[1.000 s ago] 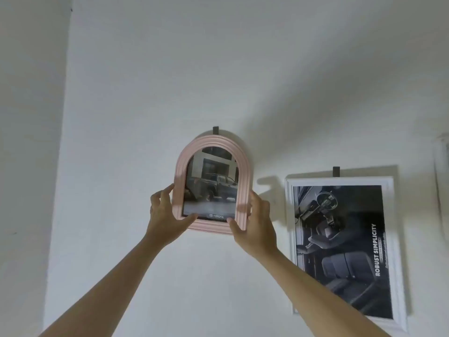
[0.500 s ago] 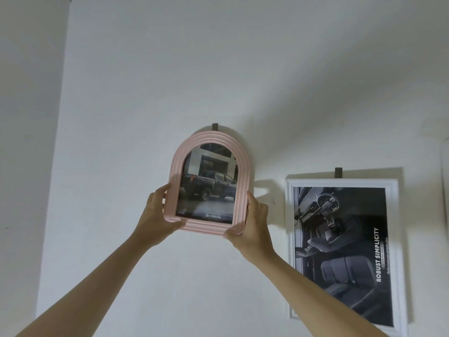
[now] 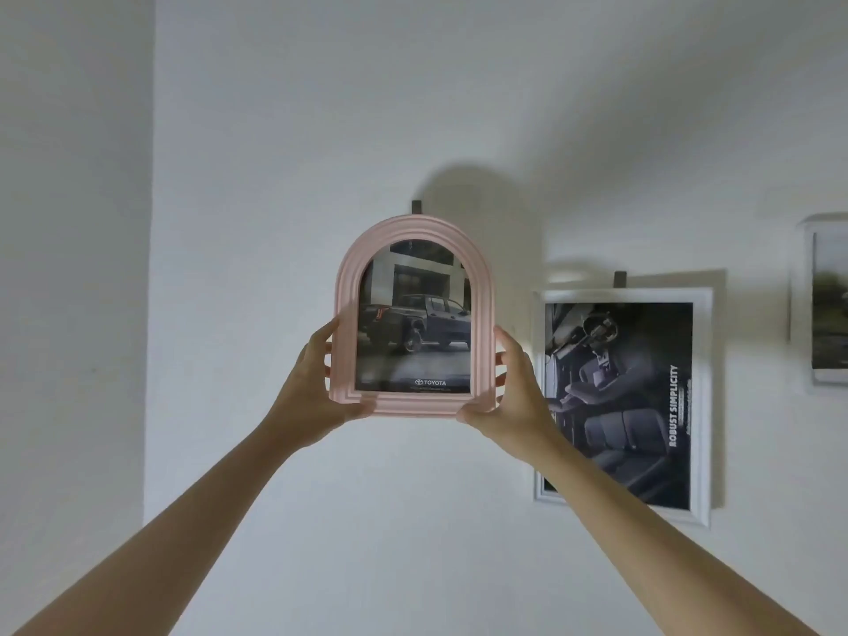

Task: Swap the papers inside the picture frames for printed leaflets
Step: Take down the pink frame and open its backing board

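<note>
While both hands, left hand (image 3: 312,387) and right hand (image 3: 514,392), clasp the pink frame's (image 3: 415,401) lower side edges, bare wall (image 3: 275,176) surrounds it

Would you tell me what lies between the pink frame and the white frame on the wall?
In the head view, only the right hand and bare wall lie between the pink frame and the white frame.

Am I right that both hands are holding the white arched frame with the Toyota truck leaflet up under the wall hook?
Not quite: the arched frame is pink, not white, as the head view shows. The white one is the rectangular frame hanging to its right. Otherwise correct: the left hand and right hand hold it just under the hook.
</note>
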The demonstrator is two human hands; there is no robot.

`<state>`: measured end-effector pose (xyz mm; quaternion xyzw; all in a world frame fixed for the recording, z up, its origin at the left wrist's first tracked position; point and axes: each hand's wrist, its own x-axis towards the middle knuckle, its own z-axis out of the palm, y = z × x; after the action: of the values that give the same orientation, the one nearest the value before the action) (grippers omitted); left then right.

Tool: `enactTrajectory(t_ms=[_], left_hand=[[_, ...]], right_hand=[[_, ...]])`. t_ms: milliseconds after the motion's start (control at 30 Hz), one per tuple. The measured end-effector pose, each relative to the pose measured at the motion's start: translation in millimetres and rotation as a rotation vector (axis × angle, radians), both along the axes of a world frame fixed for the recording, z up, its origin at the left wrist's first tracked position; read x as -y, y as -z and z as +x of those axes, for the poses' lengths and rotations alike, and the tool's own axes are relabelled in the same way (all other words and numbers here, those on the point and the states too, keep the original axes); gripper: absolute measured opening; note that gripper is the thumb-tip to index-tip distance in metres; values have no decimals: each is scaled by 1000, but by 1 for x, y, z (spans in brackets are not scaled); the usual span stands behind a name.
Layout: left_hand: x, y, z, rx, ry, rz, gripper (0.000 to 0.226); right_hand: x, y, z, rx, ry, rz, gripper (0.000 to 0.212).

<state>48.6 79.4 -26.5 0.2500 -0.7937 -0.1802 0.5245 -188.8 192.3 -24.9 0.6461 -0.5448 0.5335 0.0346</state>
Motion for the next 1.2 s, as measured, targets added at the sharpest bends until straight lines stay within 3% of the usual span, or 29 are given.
enactTrajectory(t_ms=[133, 267, 400, 667, 800, 1000, 1200], left_hand=[[-51, 49, 4, 56, 98, 146, 114], [-93, 117, 2, 168, 190, 276, 116], [-128, 192, -2, 275, 260, 440, 117], [-183, 302, -18, 511, 301, 757, 112], [-200, 326, -38, 640, 261, 857, 97], [-236, 293, -96, 369, 339, 756, 55], [-262, 276, -143, 402, 394, 758, 46]], right_hand=[[-47, 44, -2, 72, 18, 1, 91], [-94, 107, 4, 311, 86, -82, 58], [-140, 178, 13, 483, 164, -42, 38], [-206, 295, 14, 835, 270, 165, 35], [-229, 322, 12, 792, 306, 184, 40], [-250, 349, 10, 749, 397, 234, 42], [-259, 359, 11, 633, 415, 229, 33]])
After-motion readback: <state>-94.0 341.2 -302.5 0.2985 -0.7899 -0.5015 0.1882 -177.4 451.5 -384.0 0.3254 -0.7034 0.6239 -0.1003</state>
